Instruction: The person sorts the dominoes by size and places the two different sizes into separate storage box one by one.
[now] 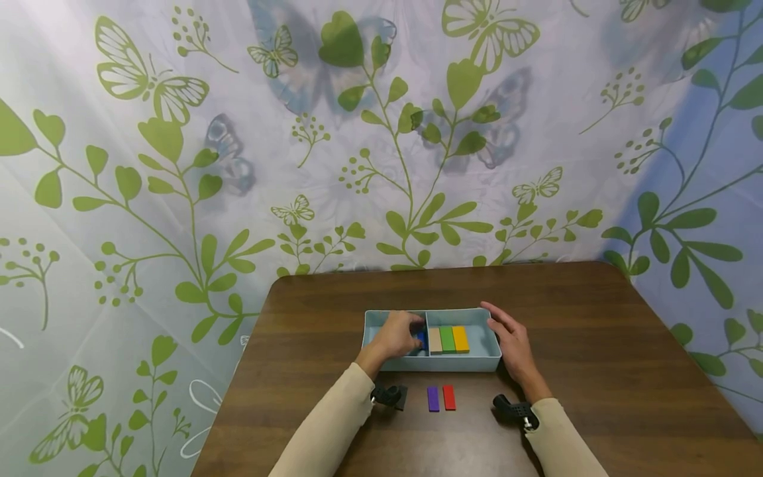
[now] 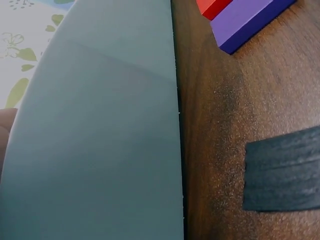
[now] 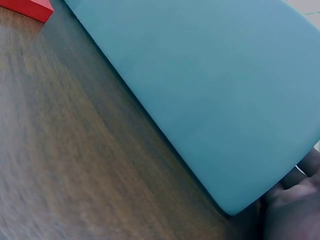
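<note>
A pale blue tray (image 1: 465, 364) with a divider stands on the wooden table. My left hand (image 1: 396, 335) reaches over the front wall into its left compartment, with thumb and fingers curled about a dark blue block (image 1: 422, 340) beside the divider. Tan (image 1: 436, 340), green (image 1: 448, 339) and yellow (image 1: 460, 338) blocks lie side by side in the right compartment. At the tray's right end, my right hand (image 1: 514, 341) rests against the rim, its fingers extended. In the left wrist view the tray wall (image 2: 110, 125) hides most of the left hand.
In front of the tray, a purple block (image 1: 433, 399) and a red block (image 1: 450, 397) lie on the table (image 1: 572, 318). Black wrist mounts (image 1: 390, 396) sit at both sleeves. Behind the table hangs a patterned curtain (image 1: 357, 218).
</note>
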The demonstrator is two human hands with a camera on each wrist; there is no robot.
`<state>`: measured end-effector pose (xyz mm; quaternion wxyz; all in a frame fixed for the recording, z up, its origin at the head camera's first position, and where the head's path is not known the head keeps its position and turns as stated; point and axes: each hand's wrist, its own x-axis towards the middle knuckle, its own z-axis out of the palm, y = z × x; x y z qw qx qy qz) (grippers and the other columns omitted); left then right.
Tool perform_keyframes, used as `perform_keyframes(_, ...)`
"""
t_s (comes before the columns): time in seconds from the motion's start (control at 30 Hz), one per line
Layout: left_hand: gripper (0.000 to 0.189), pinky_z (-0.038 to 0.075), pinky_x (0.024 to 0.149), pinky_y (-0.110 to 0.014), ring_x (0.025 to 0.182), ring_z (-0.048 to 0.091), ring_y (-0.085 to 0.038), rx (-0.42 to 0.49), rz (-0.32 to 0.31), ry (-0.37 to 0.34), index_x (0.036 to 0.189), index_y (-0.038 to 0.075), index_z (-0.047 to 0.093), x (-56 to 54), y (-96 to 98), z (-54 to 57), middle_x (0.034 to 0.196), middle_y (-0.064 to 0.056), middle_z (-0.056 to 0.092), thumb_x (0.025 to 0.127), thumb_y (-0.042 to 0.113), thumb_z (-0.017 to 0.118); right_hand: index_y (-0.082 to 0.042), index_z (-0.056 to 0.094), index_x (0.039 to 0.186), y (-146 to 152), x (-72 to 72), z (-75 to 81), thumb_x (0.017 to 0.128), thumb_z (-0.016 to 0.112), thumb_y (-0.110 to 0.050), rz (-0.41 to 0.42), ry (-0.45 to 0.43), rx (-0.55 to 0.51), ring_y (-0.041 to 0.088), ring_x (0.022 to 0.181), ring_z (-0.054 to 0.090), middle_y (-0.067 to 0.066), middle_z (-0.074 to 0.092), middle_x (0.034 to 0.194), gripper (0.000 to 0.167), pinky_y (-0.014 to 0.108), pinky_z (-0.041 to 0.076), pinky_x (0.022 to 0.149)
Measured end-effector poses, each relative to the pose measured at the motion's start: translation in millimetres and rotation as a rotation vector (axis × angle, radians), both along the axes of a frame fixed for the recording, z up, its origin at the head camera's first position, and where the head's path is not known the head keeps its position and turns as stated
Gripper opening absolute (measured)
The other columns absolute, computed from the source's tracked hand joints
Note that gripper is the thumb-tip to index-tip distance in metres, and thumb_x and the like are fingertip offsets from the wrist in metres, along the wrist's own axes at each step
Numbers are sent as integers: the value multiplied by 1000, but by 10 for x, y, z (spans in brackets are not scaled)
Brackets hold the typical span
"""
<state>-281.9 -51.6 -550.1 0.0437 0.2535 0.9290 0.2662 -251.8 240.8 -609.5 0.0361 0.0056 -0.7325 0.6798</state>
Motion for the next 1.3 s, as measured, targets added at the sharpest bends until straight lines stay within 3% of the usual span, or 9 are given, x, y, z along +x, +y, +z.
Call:
perform_keyframes(0.13, 42, 65, 96, -36, 112, 79, -24, 38, 8, -17, 131, 0, 78, 32, -20, 30, 125, -13, 81, 91, 10, 88, -11, 55, 162, -6, 7, 10, 118, 49, -27, 0, -1, 0, 30, 162, 36, 11, 46, 173, 46, 62, 21, 135)
perform_keyframes(0.3, 45, 62, 105, -40, 124, 76, -26, 99, 30, -48, 139, 3, 74, 102, -47, 83, 137, -12, 77, 97, 15, 85, -12, 55, 161, -7, 12, 13, 118, 49, -28, -3, 2, 12, 29, 161, 37, 10, 47, 172, 46, 61, 22, 136)
perform_keyframes(0.5, 47, 60, 108, -40, 129, 74, -25, 191, 35, 7, 143, 6, 72, 204, -51, 161, 141, -9, 76, 99, 18, 82, -13, 56, 161, -1, 28, -1, 118, 49, -29, -1, 3, 26, 27, 160, 37, 9, 47, 172, 47, 55, 25, 136)
perform_keyframes(0.63, 50, 61, 107, -41, 128, 75, -27, 230, -2, 65, 144, 4, 71, 249, -75, 231, 141, -12, 76, 97, 16, 84, -13, 55, 162, -1, 35, 2, 118, 49, -30, 6, 2, 23, 27, 161, 37, 9, 46, 173, 47, 39, 28, 133)
perform_keyframes(0.73, 52, 61, 107, -42, 128, 74, -28, 221, -47, 99, 144, 3, 70, 275, -120, 275, 143, -12, 75, 97, 18, 85, -13, 55, 162, -2, 35, 6, 118, 49, -31, 8, 3, 28, 27, 160, 37, 9, 46, 173, 47, 21, 31, 124)
perform_keyframes(0.8, 55, 60, 109, -42, 131, 73, -28, 209, -74, 97, 147, 3, 68, 299, -157, 305, 146, -11, 73, 97, 21, 85, -14, 55, 162, 0, 33, 10, 118, 49, -31, 6, 3, 31, 27, 160, 37, 9, 46, 173, 47, 16, 31, 120)
perform_keyframes(0.87, 58, 59, 111, -43, 133, 71, -28, 195, -97, 89, 149, 5, 67, 334, -196, 332, 148, -9, 72, 97, 23, 86, -14, 55, 162, 4, 37, 11, 118, 49, -31, 6, 3, 33, 27, 160, 37, 8, 46, 173, 47, 20, 31, 123)
perform_keyframes(1.07, 65, 57, 113, -43, 137, 69, -26, 173, -146, 78, 152, 11, 66, 446, -288, 423, 151, -8, 70, 95, 30, 89, -13, 55, 162, 18, 45, 16, 119, 48, -30, 10, 5, 37, 28, 161, 36, 9, 45, 173, 47, 48, 27, 135)
perform_keyframes(1.3, 68, 57, 114, -44, 138, 68, -22, 155, -195, 49, 155, 14, 64, 565, -406, 498, 155, -2, 67, 95, 36, 88, -11, 54, 162, 23, 59, 19, 119, 48, -28, 20, 6, 20, 30, 162, 34, 10, 43, 175, 47, 62, 22, 135)
